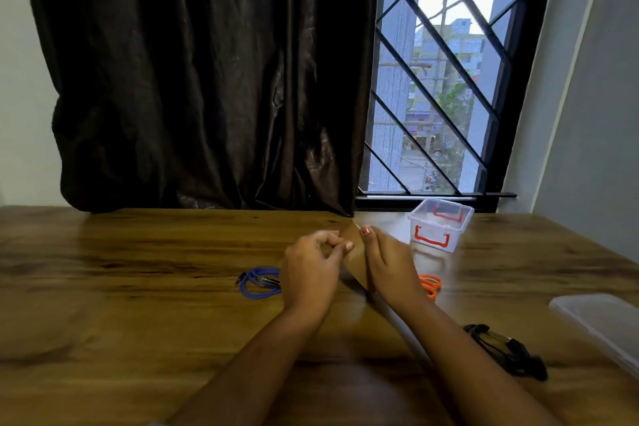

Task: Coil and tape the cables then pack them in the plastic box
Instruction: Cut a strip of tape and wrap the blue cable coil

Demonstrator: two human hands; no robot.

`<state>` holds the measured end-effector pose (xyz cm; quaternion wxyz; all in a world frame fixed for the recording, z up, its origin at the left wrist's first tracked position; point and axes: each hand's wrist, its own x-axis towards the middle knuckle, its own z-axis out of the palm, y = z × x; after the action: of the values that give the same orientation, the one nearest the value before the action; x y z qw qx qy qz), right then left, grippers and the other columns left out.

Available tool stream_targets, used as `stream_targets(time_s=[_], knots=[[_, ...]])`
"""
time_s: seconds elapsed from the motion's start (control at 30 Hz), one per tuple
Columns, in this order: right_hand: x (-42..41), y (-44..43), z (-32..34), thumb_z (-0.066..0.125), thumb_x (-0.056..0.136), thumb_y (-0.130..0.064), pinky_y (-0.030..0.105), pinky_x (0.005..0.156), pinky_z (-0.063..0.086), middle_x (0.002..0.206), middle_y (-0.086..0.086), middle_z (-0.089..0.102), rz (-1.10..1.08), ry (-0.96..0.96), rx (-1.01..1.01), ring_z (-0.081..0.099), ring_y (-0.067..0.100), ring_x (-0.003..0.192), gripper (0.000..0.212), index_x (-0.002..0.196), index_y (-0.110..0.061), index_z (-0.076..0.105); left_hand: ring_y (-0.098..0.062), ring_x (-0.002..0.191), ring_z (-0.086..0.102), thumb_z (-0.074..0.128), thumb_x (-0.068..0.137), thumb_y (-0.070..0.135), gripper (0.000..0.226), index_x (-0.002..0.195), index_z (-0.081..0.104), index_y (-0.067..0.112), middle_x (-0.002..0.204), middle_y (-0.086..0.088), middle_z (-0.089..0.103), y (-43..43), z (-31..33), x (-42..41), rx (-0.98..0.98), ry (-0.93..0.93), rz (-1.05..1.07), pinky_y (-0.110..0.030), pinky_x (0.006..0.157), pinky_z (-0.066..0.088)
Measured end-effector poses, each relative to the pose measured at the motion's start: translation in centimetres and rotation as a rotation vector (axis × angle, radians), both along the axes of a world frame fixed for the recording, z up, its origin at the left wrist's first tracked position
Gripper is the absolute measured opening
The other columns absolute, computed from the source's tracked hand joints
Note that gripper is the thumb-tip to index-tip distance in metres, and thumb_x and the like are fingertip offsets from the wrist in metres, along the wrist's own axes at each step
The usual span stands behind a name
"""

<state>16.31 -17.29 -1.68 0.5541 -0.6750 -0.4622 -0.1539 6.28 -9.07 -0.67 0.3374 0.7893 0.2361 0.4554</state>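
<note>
My left hand [311, 263] and my right hand [389, 261] are raised close together over the middle of the wooden table [138, 270]. Between them they pinch a strip of brown tape [356, 258]; my right thumb grips its upper end and my left fingertips hold its side. A coiled blue cable [259, 282] lies on the table just left of my left hand. A black cable [506, 351] lies bunched at the right, near my right forearm. The clear plastic box [439, 225] with orange clips stands open behind my right hand.
Orange-handled scissors [430, 284] lie partly hidden behind my right wrist. The box's clear lid [601, 325] rests at the table's right edge. A dark curtain [207, 79] and a barred window [446, 79] back the table.
</note>
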Motion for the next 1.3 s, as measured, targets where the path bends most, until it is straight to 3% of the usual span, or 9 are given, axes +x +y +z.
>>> stream_targets(time_s=[0.1, 0.4, 0.6, 0.7, 0.83, 0.93, 1.07, 1.13, 1.3], knots=[[-0.1, 0.1, 0.0, 0.034, 0.097, -0.042, 0.006, 0.053, 0.036, 0.059, -0.012, 0.053, 0.002, 0.000, -0.008, 0.057, -0.006, 0.063, 0.029, 0.072, -0.038, 0.049, -0.006, 0.063, 0.051, 0.064, 0.084, 0.030, 0.005, 0.083, 0.067, 0.026, 0.096, 0.015, 0.065, -0.1, 0.0, -0.1, 0.072, -0.007, 0.023, -0.025, 0.057, 0.045], [0.2, 0.2, -0.3, 0.029, 0.096, -0.049, 0.007, 0.060, 0.038, 0.068, -0.018, 0.056, -0.038, -0.077, -0.072, 0.058, -0.007, 0.070, 0.041, 0.097, -0.026, 0.063, -0.014, 0.074, 0.056, 0.045, 0.095, 0.027, 0.011, 0.091, 0.054, 0.022, 0.093, 0.006, 0.058, -0.1, -0.3, 0.1, 0.241, 0.120, 0.068, -0.039, 0.063, 0.051], [1.2, -0.6, 0.1, 0.036, 0.100, -0.033, 0.014, 0.052, 0.033, 0.057, -0.008, 0.052, -0.126, -0.063, -0.066, 0.052, 0.002, 0.055, 0.032, 0.071, -0.034, 0.049, -0.007, 0.055, 0.053, 0.043, 0.097, 0.023, 0.011, 0.091, 0.052, 0.025, 0.082, 0.012, 0.063, 3.0, 0.9, -0.8, 0.005, 0.030, 0.192, -0.028, 0.043, 0.042], [1.6, -0.6, 0.1, 0.038, 0.101, -0.030, 0.014, 0.051, 0.033, 0.055, -0.008, 0.048, -0.125, -0.034, -0.048, 0.050, 0.002, 0.052, 0.034, 0.069, -0.031, 0.049, -0.011, 0.063, 0.061, 0.052, 0.093, 0.025, 0.018, 0.080, 0.053, 0.038, 0.079, 0.013, 0.062, 2.9, 1.1, -0.8, -0.046, -0.002, 0.026, -0.035, 0.049, 0.050], [1.4, -0.4, -0.1, 0.039, 0.100, -0.030, 0.011, 0.050, 0.035, 0.051, -0.007, 0.047, -0.095, -0.033, -0.011, 0.052, 0.000, 0.053, 0.038, 0.064, -0.034, 0.045, 0.007, 0.069, 0.059, 0.062, 0.082, 0.045, 0.012, 0.092, 0.065, 0.041, 0.083, 0.022, 0.065, 1.1, 0.5, -0.2, -0.006, 0.007, -0.144, -0.011, 0.054, 0.043], [1.3, -0.4, -0.1, 0.039, 0.100, -0.031, 0.009, 0.050, 0.035, 0.052, -0.009, 0.048, -0.078, -0.027, 0.002, 0.053, -0.002, 0.054, 0.038, 0.063, -0.036, 0.045, 0.002, 0.064, 0.058, 0.066, 0.077, 0.048, 0.028, 0.101, 0.069, 0.034, 0.086, 0.018, 0.069, 0.5, -0.4, 0.1, -0.014, 0.002, -0.145, -0.016, 0.054, 0.044], [0.7, -0.2, -0.2, 0.037, 0.098, -0.038, 0.006, 0.053, 0.035, 0.056, -0.012, 0.049, -0.086, -0.067, -0.032, 0.055, -0.008, 0.061, 0.030, 0.069, -0.039, 0.046, -0.003, 0.070, 0.062, 0.067, 0.081, 0.036, 0.009, 0.086, 0.071, 0.029, 0.086, 0.021, 0.066, 0.2, -0.5, 0.3, -0.030, -0.057, -0.069, -0.030, 0.063, 0.055], [0.6, -0.1, -0.2, 0.035, 0.095, -0.044, 0.006, 0.055, 0.037, 0.059, -0.015, 0.051, -0.081, -0.069, -0.048, 0.056, -0.006, 0.062, 0.025, 0.078, -0.035, 0.052, -0.002, 0.062, 0.057, 0.066, 0.083, 0.034, 0.004, 0.081, 0.069, 0.031, 0.084, 0.019, 0.067, 0.4, -0.4, 0.2, -0.015, -0.049, -0.034, -0.027, 0.056, 0.049], [0.6, -0.2, -0.2, 0.035, 0.099, -0.039, 0.007, 0.058, 0.038, 0.064, -0.019, 0.053, -0.078, -0.111, -0.085, 0.054, -0.005, 0.063, 0.032, 0.094, -0.025, 0.064, -0.009, 0.069, 0.053, 0.053, 0.092, 0.030, 0.010, 0.087, 0.060, 0.025, 0.088, 0.010, 0.059, 0.1, -0.6, 0.4, 0.143, 0.061, 0.016, -0.033, 0.059, 0.048]])
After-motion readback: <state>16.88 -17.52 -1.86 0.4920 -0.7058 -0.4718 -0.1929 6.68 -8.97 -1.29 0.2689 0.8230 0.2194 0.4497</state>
